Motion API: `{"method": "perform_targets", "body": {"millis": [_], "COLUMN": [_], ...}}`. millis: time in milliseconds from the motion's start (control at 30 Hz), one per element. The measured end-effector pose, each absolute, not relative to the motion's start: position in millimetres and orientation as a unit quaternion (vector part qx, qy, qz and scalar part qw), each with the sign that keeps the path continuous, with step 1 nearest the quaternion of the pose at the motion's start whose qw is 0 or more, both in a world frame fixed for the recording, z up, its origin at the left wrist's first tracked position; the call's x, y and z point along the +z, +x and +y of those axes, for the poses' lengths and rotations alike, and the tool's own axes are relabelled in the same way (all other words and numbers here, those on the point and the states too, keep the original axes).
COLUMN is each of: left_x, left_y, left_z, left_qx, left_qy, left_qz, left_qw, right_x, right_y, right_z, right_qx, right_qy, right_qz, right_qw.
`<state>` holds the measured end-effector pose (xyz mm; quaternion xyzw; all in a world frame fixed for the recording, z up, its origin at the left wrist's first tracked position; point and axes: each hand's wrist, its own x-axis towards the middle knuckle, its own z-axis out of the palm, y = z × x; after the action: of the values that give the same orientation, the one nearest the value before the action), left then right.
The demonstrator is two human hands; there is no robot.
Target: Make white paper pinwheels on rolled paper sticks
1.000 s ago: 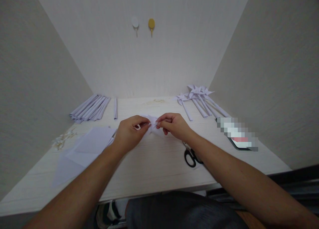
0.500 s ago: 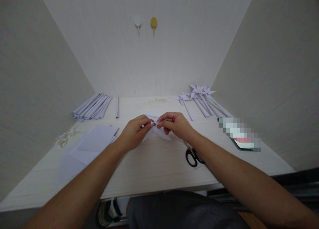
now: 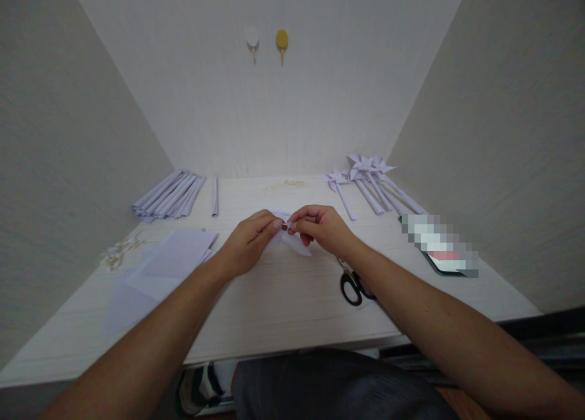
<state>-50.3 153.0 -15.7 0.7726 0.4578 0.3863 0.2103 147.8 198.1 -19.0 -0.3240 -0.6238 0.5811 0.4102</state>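
Both hands meet over the middle of the white table [image 3: 283, 304]. My left hand [image 3: 249, 242] and my right hand [image 3: 320, 228] are each closed in a pinch on a small folded white paper piece [image 3: 292, 242], fingertips almost touching. Most of the paper is hidden under the fingers; one flap sticks out below my right hand. A tiny thin thing seems pinched between the fingertips, too small to name.
Rolled paper sticks [image 3: 169, 195] lie at the back left, one single stick [image 3: 214, 196] beside them. Flat paper sheets [image 3: 169, 261] and small pale bits [image 3: 116, 253] lie left. Finished paper pinwheels [image 3: 365, 179] lie back right. Black-handled scissors [image 3: 351, 283] and a phone [image 3: 441, 249] lie right.
The paper piece has been folded flatter and lower between my hands. Both hands stayed at the table's middle, pinching closer together.
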Motion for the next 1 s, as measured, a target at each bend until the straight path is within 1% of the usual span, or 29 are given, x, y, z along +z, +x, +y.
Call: {"method": "perform_targets", "body": {"millis": [100,233,333,567,767,867,1000], "left_x": [-15.3,-15.7,-14.3,-13.7,-17.2,-15.1,-15.8], "left_y": [-48.8,-47.6,-47.2,-47.7,-50.1,-48.5,-46.6], "left_z": [152.8,152.7,151.7,150.8,155.1,155.2,154.4], "left_qx": [0.421,0.465,0.451,0.430,0.399,0.407,0.434], "left_qy": [0.729,0.680,0.692,0.716,0.744,0.750,0.709], "left_qz": [0.496,0.515,0.509,0.521,0.505,0.491,0.527], "left_qw": [0.211,0.239,0.242,0.175,0.178,0.172,0.180], "right_x": [-20.4,-21.0,-20.3,-16.8,-18.0,-20.0,-21.2], "right_y": [147.4,147.5,147.2,145.5,145.2,145.2,145.9], "right_z": [198.5,197.6,196.4,197.9,201.4,201.8,201.5], "right_qx": [0.587,0.595,0.600,0.592,0.585,0.586,0.585], "right_qy": [-0.325,-0.326,-0.325,-0.381,-0.401,-0.398,-0.390], "right_qz": [-0.624,-0.628,-0.630,-0.604,-0.598,-0.593,-0.599], "right_qw": [0.400,0.380,0.370,0.374,0.373,0.383,0.383]}}
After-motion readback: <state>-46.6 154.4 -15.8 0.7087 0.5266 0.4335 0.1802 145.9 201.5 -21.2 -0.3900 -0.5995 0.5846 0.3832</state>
